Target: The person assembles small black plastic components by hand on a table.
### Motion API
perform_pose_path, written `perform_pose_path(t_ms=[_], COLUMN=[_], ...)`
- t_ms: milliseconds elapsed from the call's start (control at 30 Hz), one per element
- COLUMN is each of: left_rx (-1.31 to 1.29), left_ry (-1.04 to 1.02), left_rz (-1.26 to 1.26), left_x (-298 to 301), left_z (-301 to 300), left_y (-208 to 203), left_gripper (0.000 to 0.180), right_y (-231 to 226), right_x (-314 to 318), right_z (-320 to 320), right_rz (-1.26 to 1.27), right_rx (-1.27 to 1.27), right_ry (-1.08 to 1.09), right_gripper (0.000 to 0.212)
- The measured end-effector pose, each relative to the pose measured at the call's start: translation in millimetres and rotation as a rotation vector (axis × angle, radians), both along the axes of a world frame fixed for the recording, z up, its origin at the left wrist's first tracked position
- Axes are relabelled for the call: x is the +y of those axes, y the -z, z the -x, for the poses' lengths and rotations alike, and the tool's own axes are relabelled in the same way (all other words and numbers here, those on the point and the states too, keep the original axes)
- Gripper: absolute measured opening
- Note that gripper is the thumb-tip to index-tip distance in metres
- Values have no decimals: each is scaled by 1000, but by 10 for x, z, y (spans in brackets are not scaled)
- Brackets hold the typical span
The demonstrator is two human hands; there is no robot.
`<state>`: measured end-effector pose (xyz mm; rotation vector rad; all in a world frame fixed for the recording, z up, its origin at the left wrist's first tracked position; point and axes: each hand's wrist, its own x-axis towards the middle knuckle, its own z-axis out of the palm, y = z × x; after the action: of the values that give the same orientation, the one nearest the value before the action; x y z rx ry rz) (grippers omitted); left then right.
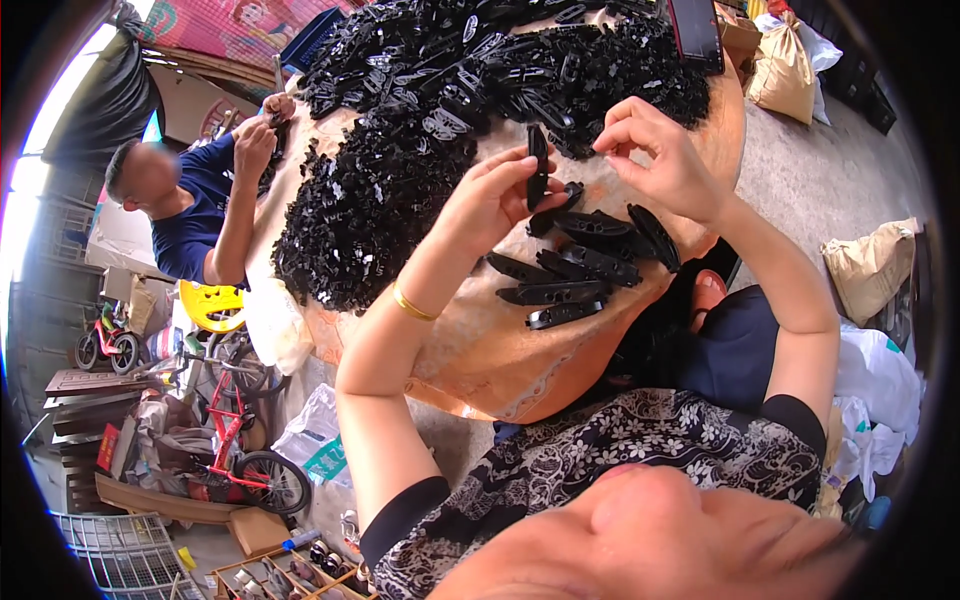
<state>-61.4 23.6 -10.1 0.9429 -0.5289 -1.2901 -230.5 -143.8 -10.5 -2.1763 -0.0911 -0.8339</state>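
My left hand (485,203) grips a long black plastic piece (538,165), holding it upright over the table between thumb and fingers. To its right my right hand (660,158) is raised, its thumb and fingertips pinched together; what they hold, if anything, is too small to make out. Below both hands lies a loose group of similar black oval plastic pieces (572,293) on the orange table cover (465,355). Just beyond my hands spreads a big heap of small black plastic parts (365,215), with longer slotted pieces (460,80) farther back.
Across the heap at left, a person in a dark blue shirt (190,235) handles a small dark part. A phone or tablet (697,35) stands at the table's far right. Sacks (782,70) sit on the floor at right; a red bicycle (228,430) stands at left.
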Motion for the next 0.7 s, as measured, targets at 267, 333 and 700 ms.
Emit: perform_pose_path(t_ms=[267, 333, 700], left_rx=[-59, -96, -277], left_ry=[26, 60, -12], left_rz=[76, 85, 58], left_x=[-5, 11, 12], left_z=[217, 181, 254], left_y=[29, 89, 128], left_gripper=[28, 30, 32], right_y=[46, 58, 55], right_x=[235, 252, 272], right_z=[0, -9, -20], right_rz=[-298, -277, 93], right_rx=[-53, -163, -217], right_ry=[4, 34, 104], right_gripper=[12, 11, 13])
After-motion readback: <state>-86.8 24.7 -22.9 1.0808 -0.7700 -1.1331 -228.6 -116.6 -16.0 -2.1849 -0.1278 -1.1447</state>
